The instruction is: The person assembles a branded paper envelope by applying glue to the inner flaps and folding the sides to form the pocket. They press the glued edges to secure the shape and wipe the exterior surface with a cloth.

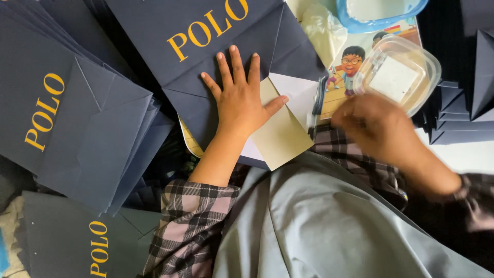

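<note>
My left hand [238, 98] lies flat, fingers spread, on a dark navy paper bag [206, 56] with yellow lettering, pressing its folded bottom. A beige card flap [280, 135] and a white inner fold [296, 95] show beside my thumb. My right hand [375, 128] is blurred, hovering just below a clear plastic tub [399, 72] with a white lid; whether it holds something I cannot tell. Both sleeves are plaid.
A stack of flat navy bags [77, 118] lies at the left, more [67, 242] at the bottom left. Folded navy pieces [458, 128] are piled at the right. A cartoon picture book [355, 62] and a blue-rimmed container [378, 13] sit at the top. Grey cloth [319, 226] covers my lap.
</note>
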